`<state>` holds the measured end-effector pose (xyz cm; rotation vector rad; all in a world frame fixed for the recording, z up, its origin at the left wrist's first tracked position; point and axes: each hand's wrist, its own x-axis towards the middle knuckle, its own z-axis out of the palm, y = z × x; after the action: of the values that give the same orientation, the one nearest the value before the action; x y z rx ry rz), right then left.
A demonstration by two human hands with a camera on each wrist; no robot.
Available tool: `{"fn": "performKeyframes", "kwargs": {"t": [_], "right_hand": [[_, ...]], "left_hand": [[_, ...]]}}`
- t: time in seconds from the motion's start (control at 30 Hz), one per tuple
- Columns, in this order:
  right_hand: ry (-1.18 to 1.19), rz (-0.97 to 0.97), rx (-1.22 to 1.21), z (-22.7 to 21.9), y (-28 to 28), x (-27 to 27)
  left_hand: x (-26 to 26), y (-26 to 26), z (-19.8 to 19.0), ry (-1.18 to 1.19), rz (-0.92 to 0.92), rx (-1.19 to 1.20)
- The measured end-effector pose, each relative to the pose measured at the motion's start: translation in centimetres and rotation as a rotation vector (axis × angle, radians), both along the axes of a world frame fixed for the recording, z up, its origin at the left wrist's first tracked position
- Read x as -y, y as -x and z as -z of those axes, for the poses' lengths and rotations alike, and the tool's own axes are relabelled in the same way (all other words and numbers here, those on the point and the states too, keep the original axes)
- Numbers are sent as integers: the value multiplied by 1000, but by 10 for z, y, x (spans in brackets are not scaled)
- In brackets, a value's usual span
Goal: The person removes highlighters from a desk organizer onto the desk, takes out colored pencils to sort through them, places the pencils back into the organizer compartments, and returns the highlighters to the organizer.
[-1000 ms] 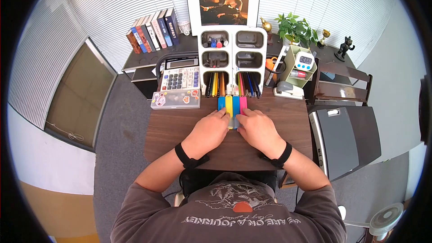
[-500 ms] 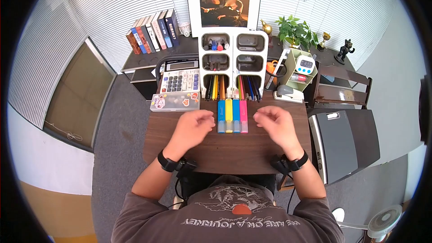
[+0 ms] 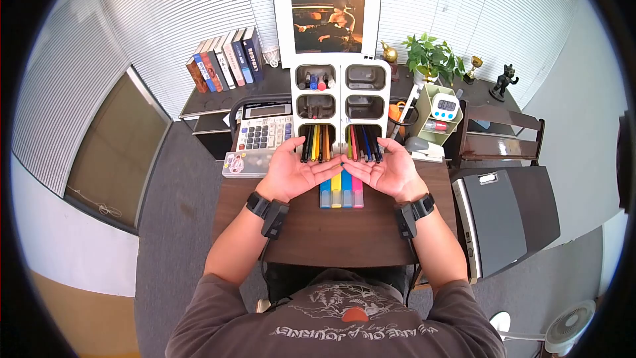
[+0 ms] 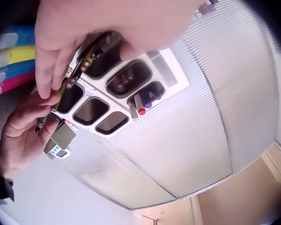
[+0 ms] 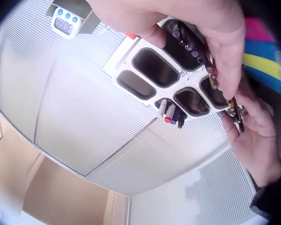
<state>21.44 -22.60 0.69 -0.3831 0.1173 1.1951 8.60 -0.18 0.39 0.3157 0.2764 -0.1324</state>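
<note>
Dark woodgrain desk [image 3: 298,225]; left hand [image 3: 296,171], right hand [image 3: 387,172] spread palm-up, empty, over four flat coloured highlighters [image 3: 341,195].

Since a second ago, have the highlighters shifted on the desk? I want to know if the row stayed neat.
No. The four highlighters still lie side by side just below the white organizer; only both hands lifted off them.

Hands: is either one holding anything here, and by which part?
Nothing is held. The left hand and right hand lie palm up and open, fingertips meeting, above the highlighters on the desk.
</note>
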Motion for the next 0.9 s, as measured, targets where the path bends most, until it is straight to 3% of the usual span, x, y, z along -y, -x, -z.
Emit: {"fn": "performKeyframes", "kwargs": {"t": [0.1,0.17,0.23,0.4,0.47,0.7,0.9], "right_hand": [[-16,5,21,-4,-1,-6],[38,-1,-105,-8,-4,-7],[23,4,-115,1,-7,-8],[3,-16,-158,15,-13,-14],[-33,-32,-325,10,-13,-18],[-100,-133,-321,15,-14,-22],[-72,-104,-321,5,-1,-19]], "left_hand": [[-3,-11,6,36,3,14],[-2,-15,5,51,-7,8],[-1,-17,3,61,-51,-103],[-1,-18,6,46,-17,-111],[-2,-18,8,54,-9,-94],[-6,-24,20,83,51,-129],[1,-17,11,94,109,-117]]}}
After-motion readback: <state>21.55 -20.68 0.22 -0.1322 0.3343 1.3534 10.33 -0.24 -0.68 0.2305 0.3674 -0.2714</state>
